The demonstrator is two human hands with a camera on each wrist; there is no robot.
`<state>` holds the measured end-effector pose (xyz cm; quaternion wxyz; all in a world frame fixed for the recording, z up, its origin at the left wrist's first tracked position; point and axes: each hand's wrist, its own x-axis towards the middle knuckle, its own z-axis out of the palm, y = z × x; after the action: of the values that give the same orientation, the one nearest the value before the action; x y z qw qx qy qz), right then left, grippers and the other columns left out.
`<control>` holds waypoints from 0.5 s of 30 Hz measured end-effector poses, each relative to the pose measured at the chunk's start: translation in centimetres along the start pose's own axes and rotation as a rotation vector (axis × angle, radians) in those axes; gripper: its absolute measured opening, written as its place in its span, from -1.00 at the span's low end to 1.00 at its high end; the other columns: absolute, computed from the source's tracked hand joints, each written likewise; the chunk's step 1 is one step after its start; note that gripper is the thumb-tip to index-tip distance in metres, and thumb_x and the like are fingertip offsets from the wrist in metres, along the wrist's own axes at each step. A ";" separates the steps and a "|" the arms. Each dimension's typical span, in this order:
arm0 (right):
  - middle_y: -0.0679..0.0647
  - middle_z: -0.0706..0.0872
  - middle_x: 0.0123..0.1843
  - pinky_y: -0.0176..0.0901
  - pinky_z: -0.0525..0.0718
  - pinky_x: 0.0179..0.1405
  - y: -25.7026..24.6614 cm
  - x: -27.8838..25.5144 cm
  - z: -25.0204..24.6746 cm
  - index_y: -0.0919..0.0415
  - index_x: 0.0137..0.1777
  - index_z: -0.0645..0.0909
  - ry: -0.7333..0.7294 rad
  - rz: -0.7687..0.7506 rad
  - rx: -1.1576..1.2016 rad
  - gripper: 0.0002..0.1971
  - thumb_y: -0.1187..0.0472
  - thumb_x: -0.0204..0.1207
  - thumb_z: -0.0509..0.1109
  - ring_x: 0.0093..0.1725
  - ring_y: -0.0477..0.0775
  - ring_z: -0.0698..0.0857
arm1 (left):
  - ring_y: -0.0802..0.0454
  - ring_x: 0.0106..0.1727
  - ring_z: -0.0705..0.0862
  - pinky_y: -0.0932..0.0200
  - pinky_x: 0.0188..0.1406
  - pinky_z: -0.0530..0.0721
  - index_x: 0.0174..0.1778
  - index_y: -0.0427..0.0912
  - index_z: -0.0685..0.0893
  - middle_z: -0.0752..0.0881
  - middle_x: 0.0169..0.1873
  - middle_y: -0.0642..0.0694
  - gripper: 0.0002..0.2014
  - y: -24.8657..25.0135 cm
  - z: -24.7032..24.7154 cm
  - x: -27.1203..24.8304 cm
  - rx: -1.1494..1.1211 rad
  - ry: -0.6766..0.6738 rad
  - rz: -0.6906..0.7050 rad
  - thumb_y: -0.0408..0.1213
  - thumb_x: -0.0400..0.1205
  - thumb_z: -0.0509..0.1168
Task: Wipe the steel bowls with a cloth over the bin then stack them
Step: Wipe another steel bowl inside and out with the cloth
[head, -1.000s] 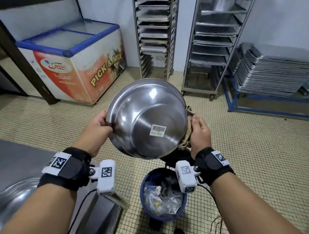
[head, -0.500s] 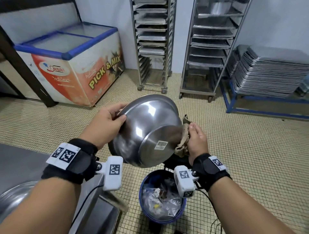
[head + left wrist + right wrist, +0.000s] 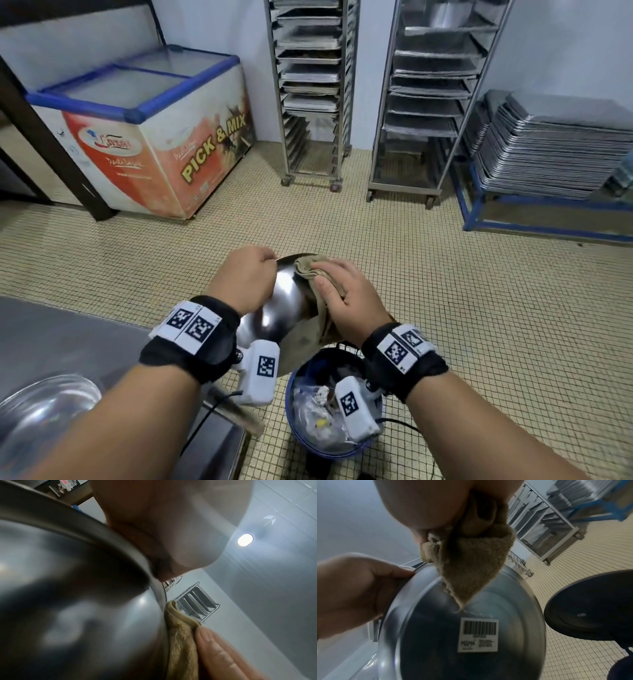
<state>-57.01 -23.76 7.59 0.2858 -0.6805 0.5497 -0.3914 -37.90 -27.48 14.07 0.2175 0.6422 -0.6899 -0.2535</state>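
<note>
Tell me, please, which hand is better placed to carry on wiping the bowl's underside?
Right. The right hand already holds the cloth against the bowl, while the left hand grips its rim over the bin.

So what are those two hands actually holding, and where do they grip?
The left hand grips the steel bowl by its rim. The right hand holds a bunched brown cloth against the bowl's outside.

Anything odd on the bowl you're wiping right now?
One thing: a barcode sticker is still stuck on the underside of the steel bowl, just below the hanging corner of the cloth. No dents or spills stand out.
</note>
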 end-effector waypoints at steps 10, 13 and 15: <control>-0.19 0.67 0.23 0.00 0.59 0.39 0.0 2.0 -0.5 -0.21 0.29 0.69 0.014 0.085 0.036 -0.74 -0.05 0.76 0.21 0.26 -0.15 0.61 | 0.06 -0.34 0.62 0.10 -0.40 0.43 -0.38 -0.06 0.63 0.68 -0.46 0.08 -0.65 -0.8 0.2 -0.9 0.004 0.278 0.101 -0.12 0.75 0.31; -0.15 0.74 0.14 0.02 0.69 0.28 0.9 2.1 -1.2 -0.13 0.23 0.71 0.097 0.174 0.114 -0.77 -0.03 0.78 0.21 0.15 -0.11 0.69 | 0.17 -0.29 0.65 0.16 -0.36 0.52 -0.32 -0.06 0.72 0.73 -0.42 0.08 -0.74 -1.7 0.6 -1.1 -0.156 0.385 0.099 -0.23 0.72 0.36; -0.12 0.77 0.07 -0.01 0.71 0.19 1.5 1.9 -1.5 -0.13 0.13 0.70 0.157 0.238 0.174 -0.80 0.01 0.79 0.23 0.08 -0.10 0.72 | 0.30 -0.31 0.64 0.36 -0.37 0.49 -0.29 0.07 0.74 0.73 -0.40 0.16 -0.74 -2.0 0.7 -1.2 -0.260 0.431 0.100 -0.28 0.71 0.37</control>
<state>-58.89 -25.92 7.53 0.3442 -0.5506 0.6112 -0.4527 -36.73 -26.29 12.29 0.4527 0.6130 -0.6201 -0.1864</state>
